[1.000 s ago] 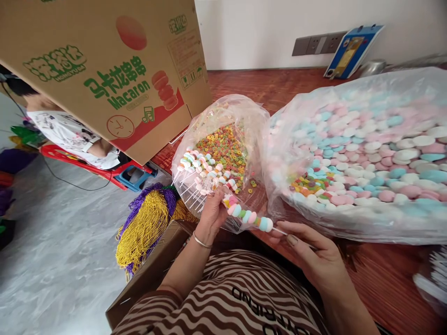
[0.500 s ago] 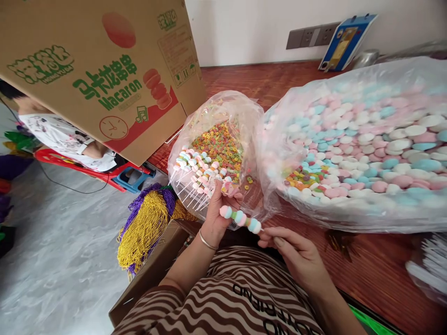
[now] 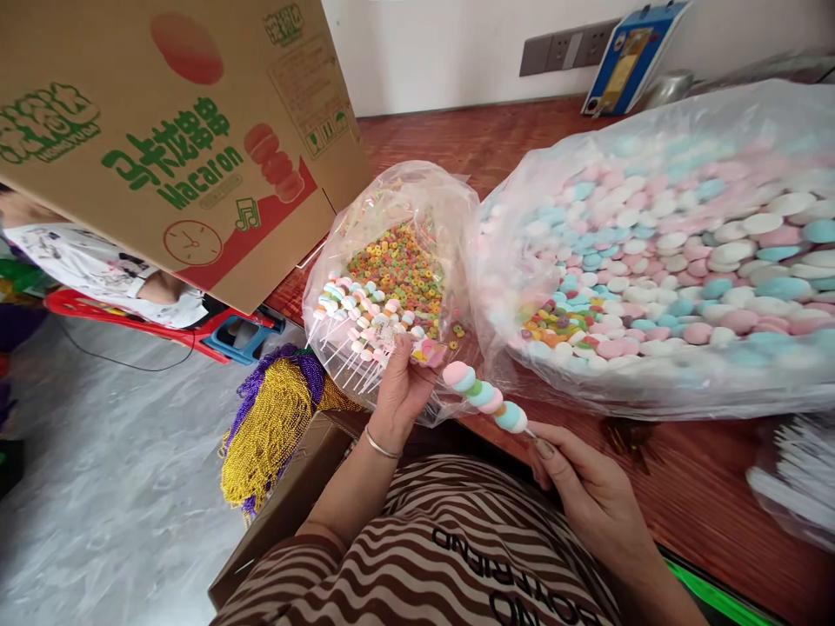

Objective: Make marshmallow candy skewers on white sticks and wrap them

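Note:
My right hand (image 3: 577, 469) pinches the stick of a marshmallow skewer (image 3: 484, 396), threaded with pink, blue and white marshmallows and small green and orange rings. The skewer points up and left. In my left hand (image 3: 403, 382) is a small clear plastic bag (image 3: 427, 351) with pink and yellow print, gripped between thumb and fingers. The skewer's tip lies just right of the bag, apart from it. Several finished marshmallow skewers (image 3: 365, 323) lie beyond my left hand, on a large clear bag of small colourful candy rings (image 3: 399, 261).
A big clear bag of loose marshmallows (image 3: 684, 269) covers the table's right. A cardboard carton (image 3: 215, 139) stands back left. White sticks (image 3: 799, 474) lie at the right edge. Gold and purple bead strings (image 3: 274, 426) hang at left; a person in a white shirt (image 3: 97, 261) sits behind the carton.
My right hand has moved right and slightly down with the skewer, taking it away from my left hand. My left hand keeps hold of the small bag. The view has shifted slightly.

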Tool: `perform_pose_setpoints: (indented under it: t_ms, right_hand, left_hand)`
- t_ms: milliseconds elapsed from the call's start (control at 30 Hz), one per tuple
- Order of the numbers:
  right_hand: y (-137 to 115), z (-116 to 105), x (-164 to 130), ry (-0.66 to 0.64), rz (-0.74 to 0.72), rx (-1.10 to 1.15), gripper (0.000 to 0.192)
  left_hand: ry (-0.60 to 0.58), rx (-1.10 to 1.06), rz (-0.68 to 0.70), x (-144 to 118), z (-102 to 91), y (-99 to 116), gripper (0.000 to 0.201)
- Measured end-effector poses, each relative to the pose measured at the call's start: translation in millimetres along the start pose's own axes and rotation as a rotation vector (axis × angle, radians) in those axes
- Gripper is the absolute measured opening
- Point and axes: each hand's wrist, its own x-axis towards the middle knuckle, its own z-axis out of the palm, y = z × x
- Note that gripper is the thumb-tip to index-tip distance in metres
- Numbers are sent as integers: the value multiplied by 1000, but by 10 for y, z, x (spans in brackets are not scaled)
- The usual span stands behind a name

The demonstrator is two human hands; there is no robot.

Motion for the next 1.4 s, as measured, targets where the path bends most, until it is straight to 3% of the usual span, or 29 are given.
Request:
perform_pose_setpoints:
  t_ms: [200, 400, 533, 667, 833, 933, 1067, 1167, 1267, 1400]
  right_hand:
    - [-9, 7, 45, 21, -5, -93, 26]
    - [-3, -58, 2, 113, -211, -328, 25]
    - [1, -66, -27, 141, -320, -462, 30]
    - [-5, -64, -37, 183, -340, -492, 26]
    - [-66, -71, -7, 111, -102, -235, 14]
    - [-89, -35, 8, 9, 118, -6, 26]
    - [-44, 95, -8, -126, 427, 398, 41]
    - [3, 199, -30, -170, 514, 590, 41]
    - [42, 255, -32, -87, 371, 385, 33]
    - [128, 269, 15, 146, -212, -327, 12]
  left_hand:
    - [-38, 87, 56, -47, -22, -45, 27]
    - [-124, 162, 158, -20, -64, -40, 40]
    - [-109, 195, 170, -21, -55, -60, 34]
    - [-114, 263, 197, -39, -35, -81, 31]
    - [-203, 336, 223, -86, -20, -76, 35]
    - [-303, 311, 183, -126, 9, -76, 39]
    - [-350, 193, 69, -190, 104, -110, 34]
    - [-371, 123, 13, -224, 187, -165, 25]
    - [-314, 101, -21, -234, 251, -231, 21]
    - [-211, 121, -59, -238, 312, -317, 16]
